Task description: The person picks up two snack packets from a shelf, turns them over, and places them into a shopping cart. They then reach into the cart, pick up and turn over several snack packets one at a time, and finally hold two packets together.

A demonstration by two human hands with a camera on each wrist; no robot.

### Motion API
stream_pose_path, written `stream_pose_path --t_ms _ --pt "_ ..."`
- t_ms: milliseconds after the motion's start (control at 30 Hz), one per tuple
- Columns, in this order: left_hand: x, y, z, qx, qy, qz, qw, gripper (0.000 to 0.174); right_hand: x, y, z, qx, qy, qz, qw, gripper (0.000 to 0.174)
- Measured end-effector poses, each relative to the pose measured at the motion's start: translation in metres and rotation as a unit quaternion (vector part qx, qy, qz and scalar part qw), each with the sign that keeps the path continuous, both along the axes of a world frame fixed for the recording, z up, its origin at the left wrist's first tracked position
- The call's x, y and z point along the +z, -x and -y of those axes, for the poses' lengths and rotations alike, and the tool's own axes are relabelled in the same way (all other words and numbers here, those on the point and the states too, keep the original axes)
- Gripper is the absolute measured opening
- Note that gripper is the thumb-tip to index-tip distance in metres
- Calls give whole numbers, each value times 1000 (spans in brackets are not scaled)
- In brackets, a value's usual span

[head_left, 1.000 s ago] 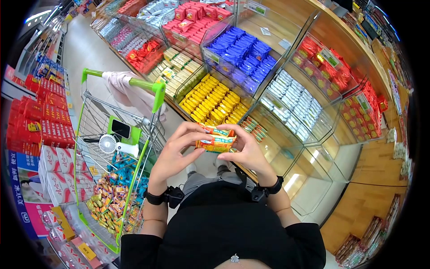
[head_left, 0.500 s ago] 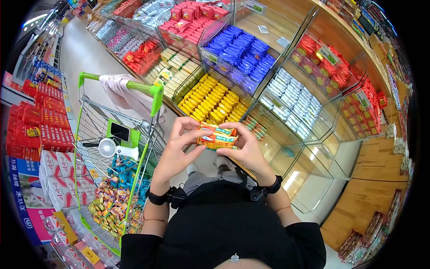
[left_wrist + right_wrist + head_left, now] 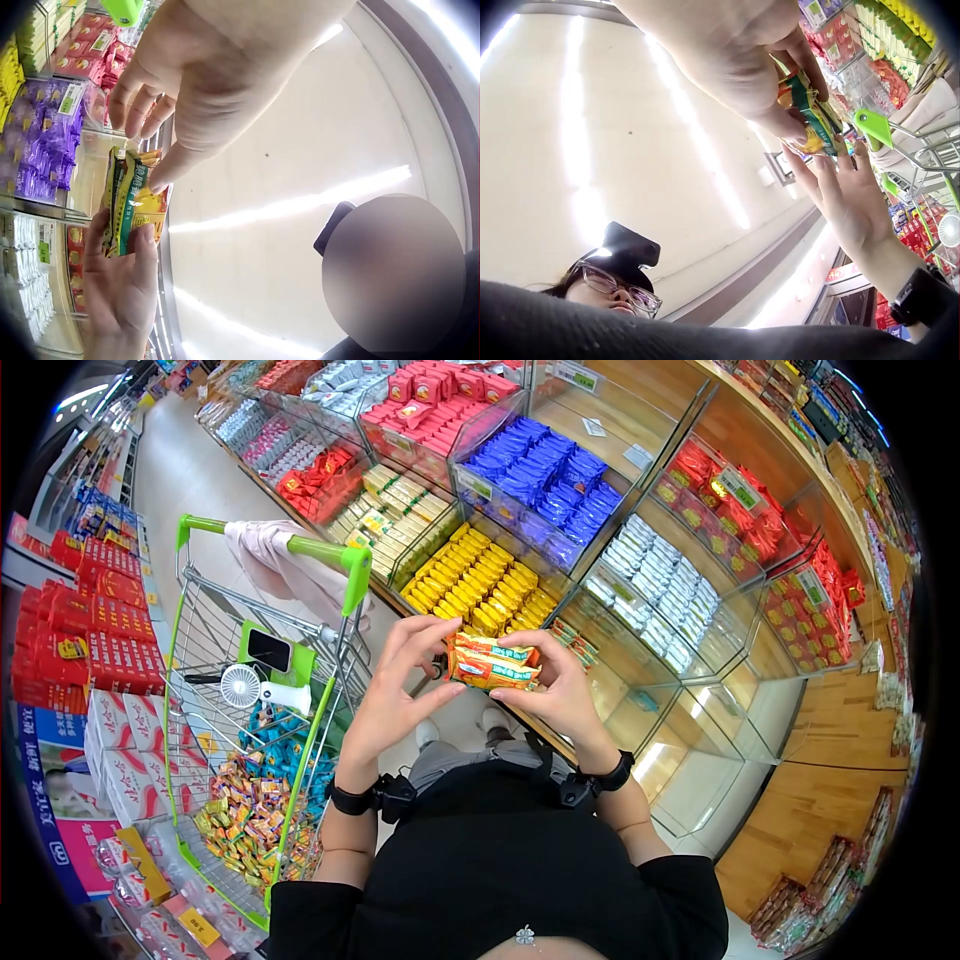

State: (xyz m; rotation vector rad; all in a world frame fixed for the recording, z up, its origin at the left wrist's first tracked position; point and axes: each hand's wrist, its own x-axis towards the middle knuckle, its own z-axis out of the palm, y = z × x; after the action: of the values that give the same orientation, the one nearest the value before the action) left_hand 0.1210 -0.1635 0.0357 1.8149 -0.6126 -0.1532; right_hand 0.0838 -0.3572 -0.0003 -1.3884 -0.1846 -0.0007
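Observation:
Two small yellow-orange and green wrapped snack packets (image 3: 493, 663) are held together in front of the body, one against the other. My right hand (image 3: 562, 703) pinches their right end between thumb and fingers. At the opposite end, my left hand (image 3: 390, 695) has its fingers spread loosely, with the fingertips right at the wrappers. In the left wrist view, the left thumb (image 3: 169, 166) overlaps the upper end of the packets (image 3: 135, 201). Straight left fingers (image 3: 826, 180) show just below the packets in the right wrist view.
A shopping cart (image 3: 327, 552) on the left carries loose wrapped snacks (image 3: 250, 810), a phone (image 3: 270, 648) and a small white fan (image 3: 241, 684). Ahead are clear display bins with yellow packets (image 3: 480, 580), blue packets (image 3: 540, 475) and white packets (image 3: 655, 585). Red boxes (image 3: 115, 625) are stacked beyond the cart.
The left fingers have spread and drawn back from the packets' left end, uncovering more of the wrappers. The packets have shifted slightly right, still in the right hand's grip.

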Motion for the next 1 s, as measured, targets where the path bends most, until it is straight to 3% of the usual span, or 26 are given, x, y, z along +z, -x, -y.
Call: stream_pose_path --t_ms 167,233,367,667,800,900,1000 --pt "-7 -1 0 -3 45 -5 999 47 3 0 -1 14 19 11 1000 47" --pt "-10 -1 -2 -56 79 -82 992 42 2 0 -1 17 23 20 999 46" --pt "-18 -1 -3 -76 100 -92 988 37 0 0 -1 13 21 30 999 46" --pt "-28 -12 23 -96 125 -116 981 30 2 2 23 -14 10 -34 999 47" --pt "-26 -22 46 -156 98 -127 975 38 1 5 42 -51 27 -29 998 49" --pt "-25 -24 67 -156 65 -122 978 54 -2 10 57 -77 32 -21 996 48" --pt "-34 -35 83 -208 42 -113 971 54 -5 16 70 -104 27 -28 994 47"
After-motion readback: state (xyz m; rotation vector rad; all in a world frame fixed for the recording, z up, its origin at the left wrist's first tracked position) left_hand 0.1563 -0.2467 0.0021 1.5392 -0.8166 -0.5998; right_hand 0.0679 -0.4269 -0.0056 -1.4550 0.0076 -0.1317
